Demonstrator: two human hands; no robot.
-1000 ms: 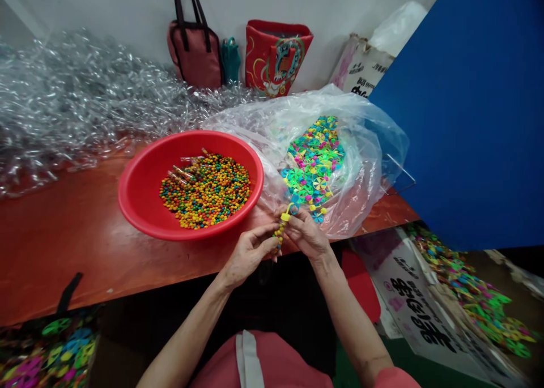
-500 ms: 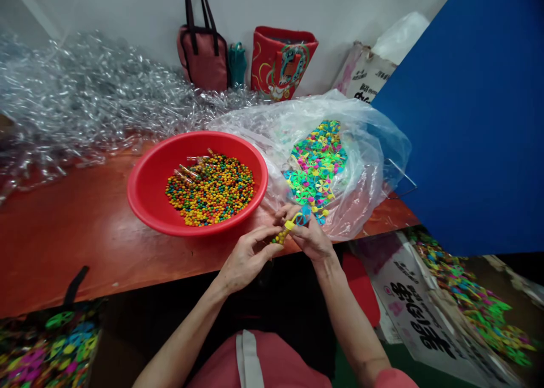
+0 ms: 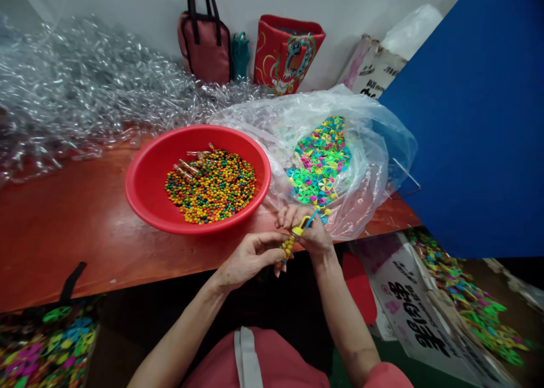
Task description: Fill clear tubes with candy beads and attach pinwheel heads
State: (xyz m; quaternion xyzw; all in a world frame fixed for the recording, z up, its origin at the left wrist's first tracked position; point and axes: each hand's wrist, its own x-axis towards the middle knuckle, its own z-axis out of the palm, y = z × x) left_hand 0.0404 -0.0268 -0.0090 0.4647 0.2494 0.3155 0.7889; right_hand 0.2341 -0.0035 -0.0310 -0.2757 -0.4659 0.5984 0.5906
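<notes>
My left hand [image 3: 255, 258] pinches a small clear tube [image 3: 288, 246] filled with mostly yellow candy balls, held tilted at the table's front edge. On the tube's upper end sits a yellow cap [image 3: 297, 230] with a curved yellow stem and a thin blue piece [image 3: 312, 218], seen edge-on. My right hand [image 3: 317, 238] is closed around that cap end, its fingers curled behind it; part of its grip is hidden. Left of my hands, a red basin [image 3: 140, 201] holds many coloured candy balls and several clear tubes lying on them.
A clear plastic bag [image 3: 365, 178] with colourful pinwheel tops [image 3: 314, 173] lies right of the basin. Empty-looking clear tubes [image 3: 93, 88] are heaped at back left. A blue panel [image 3: 467, 139] borders the right. Boxes of coloured parts [image 3: 425, 314] stand below the table.
The tube has tilted more upright between my hands, showing more of its candy. The blue piece has turned from face-on to edge-on. The view has shifted slightly.
</notes>
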